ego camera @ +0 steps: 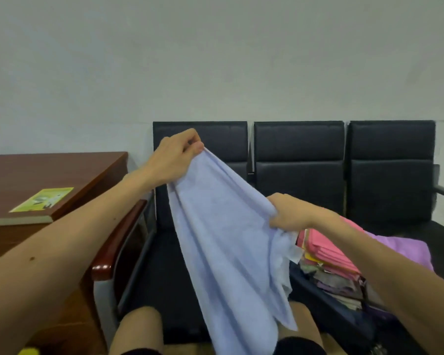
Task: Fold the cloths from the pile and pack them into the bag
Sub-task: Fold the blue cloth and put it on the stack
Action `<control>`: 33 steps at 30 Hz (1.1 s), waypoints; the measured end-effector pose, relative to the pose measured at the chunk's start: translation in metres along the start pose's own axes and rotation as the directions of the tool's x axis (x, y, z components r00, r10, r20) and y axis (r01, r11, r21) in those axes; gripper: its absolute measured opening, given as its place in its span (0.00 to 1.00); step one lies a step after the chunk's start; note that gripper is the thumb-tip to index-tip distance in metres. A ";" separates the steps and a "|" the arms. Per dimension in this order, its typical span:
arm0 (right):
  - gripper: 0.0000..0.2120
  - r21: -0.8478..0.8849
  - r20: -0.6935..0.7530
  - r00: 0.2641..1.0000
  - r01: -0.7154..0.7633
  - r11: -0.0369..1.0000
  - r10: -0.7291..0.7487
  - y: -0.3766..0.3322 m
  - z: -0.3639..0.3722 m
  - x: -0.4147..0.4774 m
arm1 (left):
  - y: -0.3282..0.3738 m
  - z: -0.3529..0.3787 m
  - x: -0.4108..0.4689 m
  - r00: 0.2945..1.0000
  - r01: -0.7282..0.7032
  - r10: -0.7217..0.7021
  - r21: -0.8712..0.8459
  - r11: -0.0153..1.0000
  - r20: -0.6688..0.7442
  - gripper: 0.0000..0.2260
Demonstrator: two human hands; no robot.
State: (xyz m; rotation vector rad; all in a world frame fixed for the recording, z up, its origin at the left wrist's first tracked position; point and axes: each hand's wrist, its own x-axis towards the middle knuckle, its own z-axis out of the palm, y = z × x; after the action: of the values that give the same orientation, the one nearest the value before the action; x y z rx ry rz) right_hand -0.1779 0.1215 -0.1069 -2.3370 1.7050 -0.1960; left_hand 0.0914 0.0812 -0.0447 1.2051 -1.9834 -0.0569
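Right now I'm mid-fold: left grip (180,152) pinches the pale blue cloth (223,239) by a corner, right grip (287,213) clutches its edge lower down. Next I'd match corners; the bag (344,311) sits below my right grip.

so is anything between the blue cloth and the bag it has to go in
Nothing separate lies between them. Both hands hold the blue cloth up beside the bag, but the bag already holds stacked folded cloths, so it must go on top.

pale blue cloth (226,242), pink folded cloths (328,249), black bench (300,160), reddish-brown table (49,172)
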 end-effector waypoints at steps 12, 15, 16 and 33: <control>0.06 0.608 0.059 0.997 -0.081 0.790 0.056 -0.028 -0.051 -0.016 | -0.014 0.031 -0.039 0.944 0.066 -0.111 0.151 0.986 0.310 0.06; 0.06 0.782 0.090 0.993 -0.120 0.611 0.080 -0.046 -0.049 -0.006 | 0.055 0.028 -0.060 0.967 0.156 -0.068 -0.354 0.922 0.247 0.16; 0.08 0.842 0.098 0.992 -0.122 0.525 0.074 -0.050 -0.048 -0.004 | 0.069 0.027 -0.068 0.965 0.169 -0.061 -0.427 0.888 0.256 0.19; 0.11 0.640 -0.177 0.982 0.166 0.750 -0.066 -0.041 -0.043 -0.029 | 0.056 0.036 -0.085 0.962 0.251 -0.179 -0.411 0.876 0.204 0.12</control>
State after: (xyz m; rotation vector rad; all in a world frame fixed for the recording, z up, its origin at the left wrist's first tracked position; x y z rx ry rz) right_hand -0.1596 0.1559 -0.0538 -1.9106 1.2461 -0.8585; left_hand 0.0469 0.1642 -0.0972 1.1412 -1.8258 -0.6960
